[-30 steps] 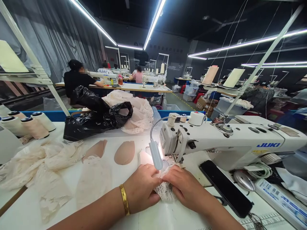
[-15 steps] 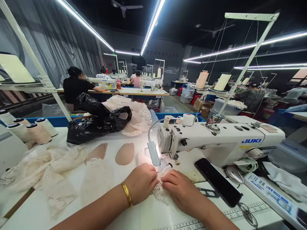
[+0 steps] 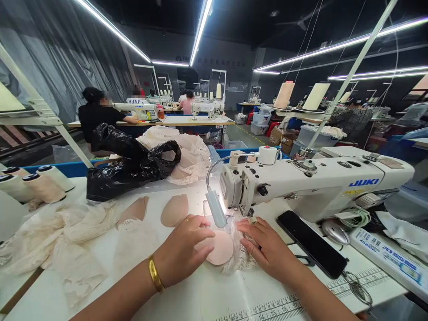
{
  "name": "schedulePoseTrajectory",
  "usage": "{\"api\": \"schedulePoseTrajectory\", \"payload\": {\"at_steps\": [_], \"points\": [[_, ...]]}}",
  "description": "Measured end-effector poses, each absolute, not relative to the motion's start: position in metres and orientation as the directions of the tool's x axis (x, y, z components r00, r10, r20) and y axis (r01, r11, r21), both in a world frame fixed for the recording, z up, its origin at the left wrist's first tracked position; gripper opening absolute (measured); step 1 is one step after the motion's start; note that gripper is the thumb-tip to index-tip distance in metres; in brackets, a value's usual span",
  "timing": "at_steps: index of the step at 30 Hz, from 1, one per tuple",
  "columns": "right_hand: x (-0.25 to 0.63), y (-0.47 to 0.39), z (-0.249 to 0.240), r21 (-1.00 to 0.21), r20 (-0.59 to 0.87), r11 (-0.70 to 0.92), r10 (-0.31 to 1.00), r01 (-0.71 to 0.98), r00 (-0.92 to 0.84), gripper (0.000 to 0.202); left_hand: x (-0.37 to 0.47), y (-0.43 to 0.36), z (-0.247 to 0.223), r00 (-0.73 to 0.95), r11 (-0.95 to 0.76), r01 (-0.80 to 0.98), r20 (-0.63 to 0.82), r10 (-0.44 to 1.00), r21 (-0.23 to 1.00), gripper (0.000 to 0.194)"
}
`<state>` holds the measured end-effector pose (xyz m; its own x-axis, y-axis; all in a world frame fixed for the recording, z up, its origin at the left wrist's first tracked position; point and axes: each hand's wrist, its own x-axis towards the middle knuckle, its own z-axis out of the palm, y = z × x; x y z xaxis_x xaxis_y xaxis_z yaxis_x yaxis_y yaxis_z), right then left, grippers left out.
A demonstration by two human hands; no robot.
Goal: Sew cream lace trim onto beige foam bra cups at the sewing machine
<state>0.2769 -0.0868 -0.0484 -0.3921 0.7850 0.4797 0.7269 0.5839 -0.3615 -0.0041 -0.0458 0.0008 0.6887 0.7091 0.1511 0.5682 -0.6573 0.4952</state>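
A round pale-pink fabric pad [image 3: 221, 248] lies under the lit work lamp [image 3: 216, 209], in front of the needle area of the white sewing machine [image 3: 321, 178]. My left hand [image 3: 183, 249], with a gold bracelet, is at the pad's left edge, its fingers spread and nothing gripped. White lace fabric [image 3: 238, 256] lies along the pad's right side. My right hand [image 3: 267, 247] rests on this lace with its fingers stretched out. The machine's needle and presser foot are hidden behind the lamp and fabric.
Right of my hands lie a black phone [image 3: 312, 243], glasses [image 3: 357, 287] and a box [image 3: 388, 258]. A printed ruler [image 3: 281, 310] runs along the front. Leftward are beige cut pieces [image 3: 174, 210], lace garments [image 3: 73, 240], thread cones [image 3: 45, 187] and a black plastic bag [image 3: 120, 171]. Co-workers sit beyond.
My hands have moved apart, and the left fingers have opened off the fabric. The round pink pad now shows between them. The right hand has shifted right with the lace; the view has shifted slightly.
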Motion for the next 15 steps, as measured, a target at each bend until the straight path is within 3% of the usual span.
{"api": "schedulePoseTrajectory", "payload": {"at_steps": [5, 9, 11, 15], "points": [[0.269, -0.091, -0.040, -0.421, 0.463, 0.648, 0.755, 0.635, -0.464, 0.023, -0.003, -0.033, -0.012, 0.569, -0.502, 0.657, 0.068, 0.820, 0.563, 0.032], [0.263, -0.092, -0.043, -0.492, 0.413, 0.662, 0.749, 0.565, -0.518, 0.027, 0.009, -0.033, -0.019, 0.491, -0.370, 0.698, -0.034, 0.870, 0.613, 0.020], [0.262, -0.092, -0.046, -0.514, 0.404, 0.645, 0.764, 0.566, -0.504, 0.027, 0.013, -0.034, -0.016, 0.470, -0.290, 0.651, -0.073, 0.880, 0.702, 0.016], [0.261, -0.090, -0.047, -0.579, 0.390, 0.605, 0.795, 0.547, -0.465, 0.025, 0.015, -0.035, -0.005, 0.439, -0.084, 0.460, -0.144, 0.887, 0.884, 0.027]]}}
